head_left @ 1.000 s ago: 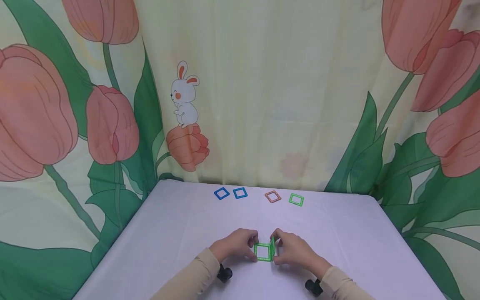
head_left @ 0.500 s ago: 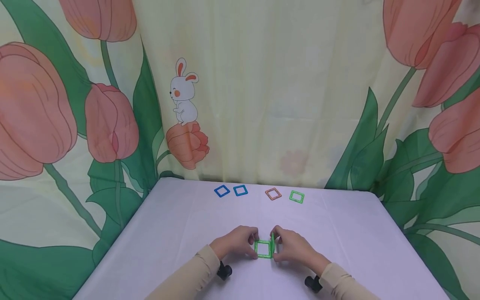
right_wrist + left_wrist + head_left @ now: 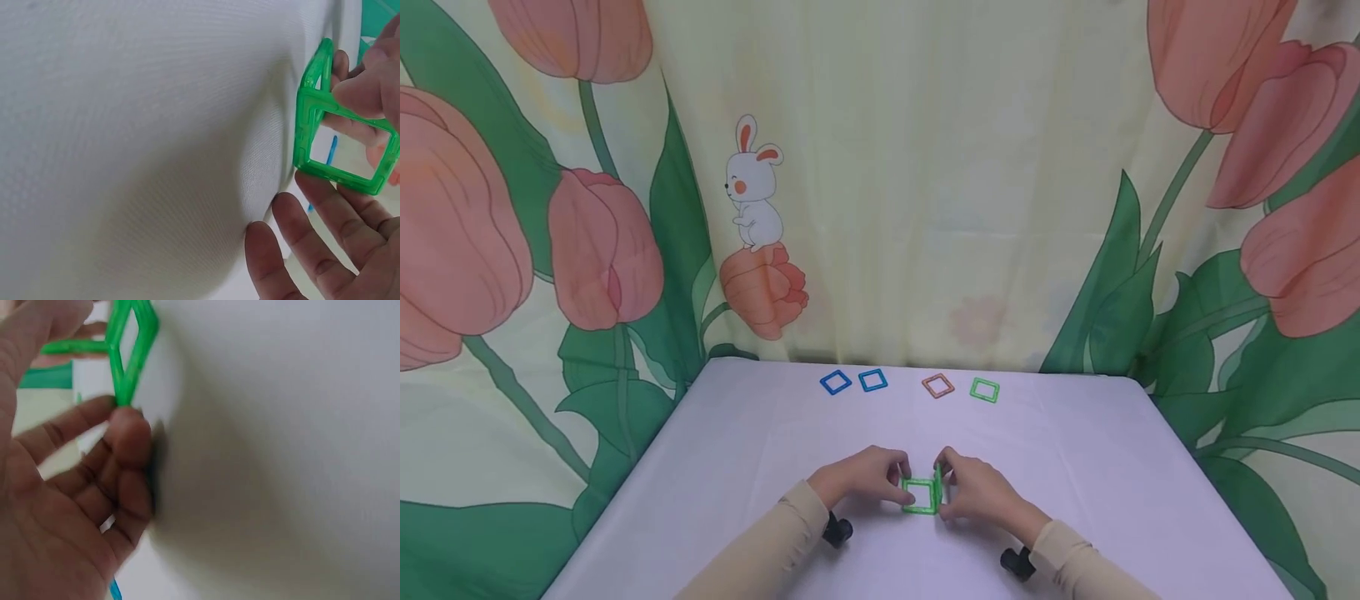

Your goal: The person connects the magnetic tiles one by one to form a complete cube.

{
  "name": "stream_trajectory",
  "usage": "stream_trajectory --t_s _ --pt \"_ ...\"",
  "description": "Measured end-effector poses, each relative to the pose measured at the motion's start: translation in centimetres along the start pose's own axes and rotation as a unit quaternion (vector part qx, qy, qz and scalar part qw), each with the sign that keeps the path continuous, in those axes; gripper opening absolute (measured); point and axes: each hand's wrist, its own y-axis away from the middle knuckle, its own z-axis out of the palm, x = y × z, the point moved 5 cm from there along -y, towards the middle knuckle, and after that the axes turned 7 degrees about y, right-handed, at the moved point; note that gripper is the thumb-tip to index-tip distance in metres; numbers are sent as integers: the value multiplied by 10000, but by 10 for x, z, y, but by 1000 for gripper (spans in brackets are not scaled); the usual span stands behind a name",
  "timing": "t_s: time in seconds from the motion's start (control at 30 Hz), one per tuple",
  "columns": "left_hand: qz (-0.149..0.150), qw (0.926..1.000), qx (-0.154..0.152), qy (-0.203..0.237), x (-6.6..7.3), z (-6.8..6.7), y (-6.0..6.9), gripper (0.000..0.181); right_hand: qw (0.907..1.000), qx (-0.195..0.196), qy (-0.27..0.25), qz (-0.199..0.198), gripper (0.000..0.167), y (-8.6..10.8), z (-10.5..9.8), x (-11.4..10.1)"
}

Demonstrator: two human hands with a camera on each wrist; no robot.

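Note:
Two green square magnetic tiles, each an open frame, meet edge to edge at the front middle of the table. One tile (image 3: 919, 510) lies flat, and the other tile (image 3: 937, 490) stands upright along its right side. My left hand (image 3: 867, 473) holds the flat tile at its left side, thumb tip over the frame's opening. My right hand (image 3: 983, 490) holds the upright tile between thumb and fingers. In the right wrist view the upright tile (image 3: 340, 174) faces the camera, partly covered by the thumb. The left wrist view shows my fingers (image 3: 128, 440) touching a green corner.
Along the table's far edge lie two blue square tiles (image 3: 836, 392) (image 3: 872, 389), an orange one (image 3: 937, 395) and a green one (image 3: 984, 399). A white cloth covers the table (image 3: 775, 433). Behind it hangs a tulip-printed curtain (image 3: 880, 208).
My left thumb has slid inward over the flat tile's opening. Both hands keep their hold, and the tiles stay joined at a corner. The head view has shifted slightly.

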Motion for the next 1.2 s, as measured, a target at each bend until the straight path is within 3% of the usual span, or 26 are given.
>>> stream_trajectory --t_s 0.17,0.27,0.43,0.6,0.77,0.93,1.2 --pt "292 9994 -184 -76 -5 -8 -2 26 10000 -3 -26 64 60 -2 2 3" --pt "320 9994 -93 -110 -12 -18 -5 24 10000 20 -16 94 60 -3 2 4" --pt "104 9975 641 -261 -38 -47 -16 20 9999 50 19 113 59 -4 3 3" --pt "-400 9877 1495 -228 -69 -75 -26 25 9998 85 13 163 59 -4 3 4" --pt "-737 9772 1978 -231 -91 -92 -31 36 9998 131 -10 139 60 -2 2 6" --pt "-900 9698 2237 -365 -92 -105 -29 48 9999 126 -5 -10 59 -2 2 6" --pt "-1222 9689 2087 -523 -89 -112 -34 57 9998 81 -128 -119 59 -2 2 4"
